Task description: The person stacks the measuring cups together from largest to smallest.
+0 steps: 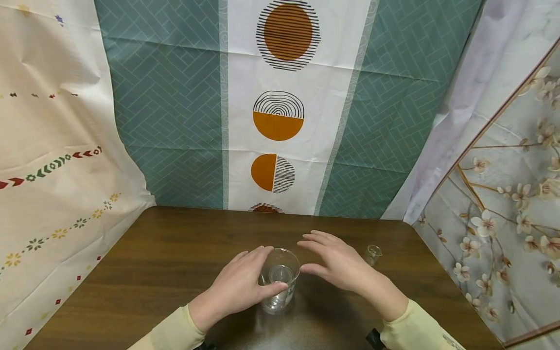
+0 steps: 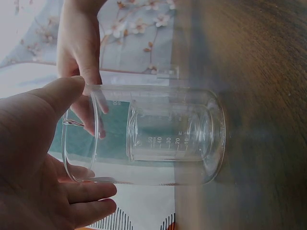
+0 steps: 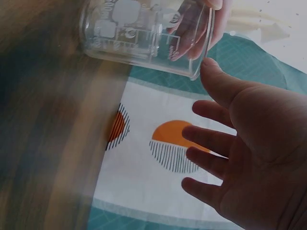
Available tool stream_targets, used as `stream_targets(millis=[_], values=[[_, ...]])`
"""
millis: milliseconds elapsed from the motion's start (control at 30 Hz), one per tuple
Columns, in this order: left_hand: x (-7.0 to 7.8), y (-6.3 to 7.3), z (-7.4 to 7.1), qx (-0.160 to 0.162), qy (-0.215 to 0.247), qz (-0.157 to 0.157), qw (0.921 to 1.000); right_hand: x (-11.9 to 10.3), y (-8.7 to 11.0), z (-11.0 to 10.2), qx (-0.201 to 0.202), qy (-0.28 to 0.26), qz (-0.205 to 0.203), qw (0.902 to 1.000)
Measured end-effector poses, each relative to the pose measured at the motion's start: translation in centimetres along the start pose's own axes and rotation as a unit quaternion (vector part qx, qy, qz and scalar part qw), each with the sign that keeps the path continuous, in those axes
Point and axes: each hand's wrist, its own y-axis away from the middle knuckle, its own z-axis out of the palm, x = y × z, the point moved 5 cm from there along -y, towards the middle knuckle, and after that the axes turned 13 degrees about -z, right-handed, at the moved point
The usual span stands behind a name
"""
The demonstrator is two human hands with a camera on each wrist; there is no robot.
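Note:
A large clear glass beaker [image 1: 276, 304] stands upright on the table in the head view. Nested inside it is a smaller graduated beaker [image 2: 165, 136], its marks readable in the left wrist view. My left hand [image 1: 240, 282] holds the large beaker near its rim, thumb on the near side and fingers round the far side. To the right of the rim is my right hand [image 1: 337, 260], fingers spread and slightly bent, holding nothing. In the right wrist view its thumb tip [image 3: 211, 64] lies right at the beaker's rim.
A tiny glass beaker [image 1: 373, 253] stands on the wooden table [image 1: 188, 238] beyond my right hand. Patterned cloths hang around the table: a green and white one [image 1: 175, 121] behind, a cream one [image 1: 57, 146] at left, a floral one [image 1: 503, 243] at right.

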Motion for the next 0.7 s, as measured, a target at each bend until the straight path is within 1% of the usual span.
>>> stream_targets(millis=[400, 567, 700], values=[[-0.1, 0.0, 0.1, -0.013, 0.004, -0.005, 0.9999, 1.5, 1.2, 0.4, 0.031, 0.04, 0.001, 0.9987], [-0.1, 0.0, 0.1, -0.017, 0.004, -0.01, 0.9998, 2.4, 1.9, 0.5, 0.034, 0.045, 0.012, 0.9983], [-0.1, 0.0, 0.0, -0.015, 0.004, -0.008, 0.9999, 3.0, 2.5, 0.5, 0.033, 0.044, 0.024, 0.9982]])
